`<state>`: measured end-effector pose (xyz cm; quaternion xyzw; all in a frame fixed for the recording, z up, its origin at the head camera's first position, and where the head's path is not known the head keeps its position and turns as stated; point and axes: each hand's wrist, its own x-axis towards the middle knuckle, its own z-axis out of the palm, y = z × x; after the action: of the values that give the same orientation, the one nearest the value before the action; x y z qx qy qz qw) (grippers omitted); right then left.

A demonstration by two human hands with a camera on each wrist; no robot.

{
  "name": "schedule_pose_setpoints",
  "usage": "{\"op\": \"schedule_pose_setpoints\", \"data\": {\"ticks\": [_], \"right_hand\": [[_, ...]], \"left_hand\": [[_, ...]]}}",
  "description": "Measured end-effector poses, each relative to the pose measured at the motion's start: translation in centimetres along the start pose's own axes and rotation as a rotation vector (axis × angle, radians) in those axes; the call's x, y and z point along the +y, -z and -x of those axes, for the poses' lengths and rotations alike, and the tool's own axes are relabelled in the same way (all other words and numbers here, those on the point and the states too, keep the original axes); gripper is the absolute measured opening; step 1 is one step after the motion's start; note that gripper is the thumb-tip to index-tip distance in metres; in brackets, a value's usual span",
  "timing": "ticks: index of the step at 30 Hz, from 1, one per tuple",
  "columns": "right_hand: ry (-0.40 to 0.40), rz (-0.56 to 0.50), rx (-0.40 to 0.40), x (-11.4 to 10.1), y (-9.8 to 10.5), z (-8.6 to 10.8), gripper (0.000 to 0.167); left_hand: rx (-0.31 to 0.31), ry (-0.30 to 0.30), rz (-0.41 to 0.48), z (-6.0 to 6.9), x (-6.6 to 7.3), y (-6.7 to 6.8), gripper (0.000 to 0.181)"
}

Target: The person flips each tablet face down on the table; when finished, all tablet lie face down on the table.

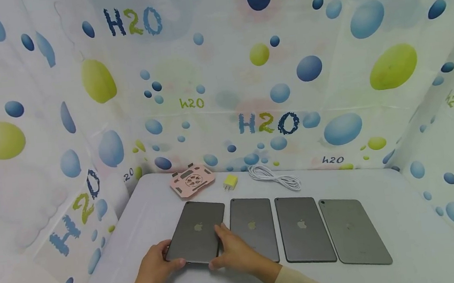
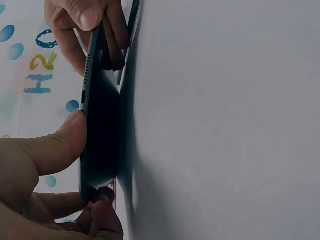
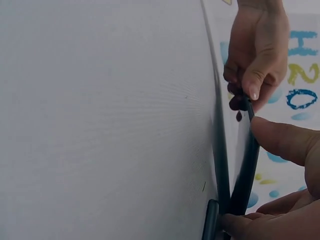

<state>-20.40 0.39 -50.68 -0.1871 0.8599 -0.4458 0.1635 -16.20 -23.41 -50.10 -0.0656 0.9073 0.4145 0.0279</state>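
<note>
A dark grey tablet (image 1: 193, 239), back up with an apple logo, is at the left end of a row on the white table. My left hand (image 1: 154, 262) grips its near left corner, thumb on the edge and fingertips underneath. On the right side my right hand (image 1: 239, 253) holds it by thumb and fingers. Both wrist views show a gap under the tablet (image 2: 86, 135), its near edge raised and tilted off the table. A second grey tablet (image 1: 251, 212) lies right beside it, partly covered by my right hand.
Farther right lie a third dark tablet (image 1: 303, 235) and a lighter grey one (image 1: 355, 234). Behind the row are a pink bracket-like plate (image 1: 177, 186), a yellow plug adapter (image 1: 230, 181) and a coiled white cable (image 1: 274, 178). Patterned cloth walls (image 1: 219, 68) surround the table.
</note>
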Motion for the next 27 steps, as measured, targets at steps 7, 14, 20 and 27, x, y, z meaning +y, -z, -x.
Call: {"op": "schedule_pose_setpoints", "data": {"ticks": [7,14,20,27], "right_hand": [[0.006,0.087,0.007,-0.2,-0.1,-0.7,0.102],[0.003,0.156,-0.008,-0.6,0.0,-0.8,0.097],[0.023,0.206,-0.014,-0.8,0.0,-0.5,0.094],[0.016,0.204,0.000,-0.9,-0.1,-0.3,0.090]], "left_hand": [[-0.001,-0.056,-0.139,-0.8,0.2,-0.4,0.076],[-0.001,-0.058,-0.166,-0.8,0.6,-0.4,0.080],[-0.014,-0.035,-0.172,-1.1,0.3,-0.4,0.083],[-0.026,-0.028,-0.190,-1.4,-0.1,-0.4,0.084]]}}
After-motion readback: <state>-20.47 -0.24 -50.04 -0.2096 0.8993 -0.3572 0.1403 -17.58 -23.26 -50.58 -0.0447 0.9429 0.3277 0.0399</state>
